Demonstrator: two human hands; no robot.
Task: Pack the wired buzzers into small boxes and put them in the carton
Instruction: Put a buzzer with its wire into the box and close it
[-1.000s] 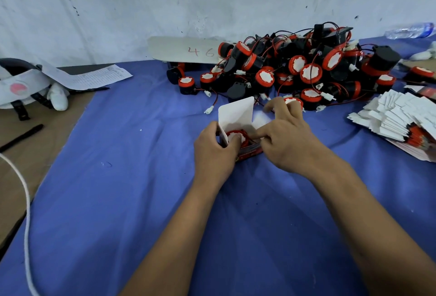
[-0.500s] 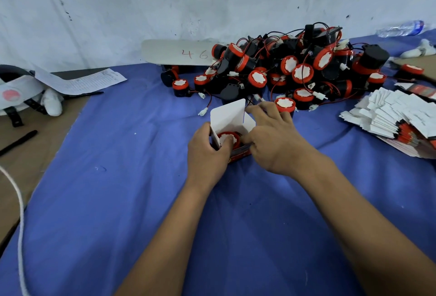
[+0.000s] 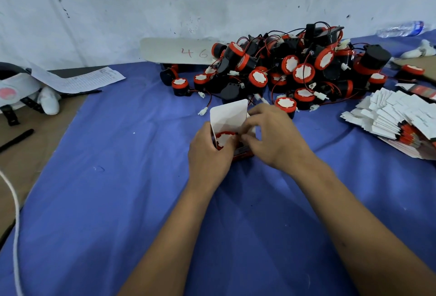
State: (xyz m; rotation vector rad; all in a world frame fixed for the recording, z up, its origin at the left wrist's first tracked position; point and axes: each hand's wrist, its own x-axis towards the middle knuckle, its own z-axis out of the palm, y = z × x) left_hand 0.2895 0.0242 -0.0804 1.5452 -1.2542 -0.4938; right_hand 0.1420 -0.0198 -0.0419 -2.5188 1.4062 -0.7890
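We grip the small box [image 3: 230, 118] with our left hand [image 3: 208, 151] mid-worktop, a buzzer [image 3: 224, 139] sitting in its open top. Our right hand [image 3: 271, 137] pinches at the box's opening, fingers curled. The buzzer pile [image 3: 283, 71] lies toward the far edge.

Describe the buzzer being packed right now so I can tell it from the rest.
On the blue cloth, in front of the heap of buzzers, both hands meet at a small box. The buzzer sits inside it, red rim and white face up: the only one in a box.
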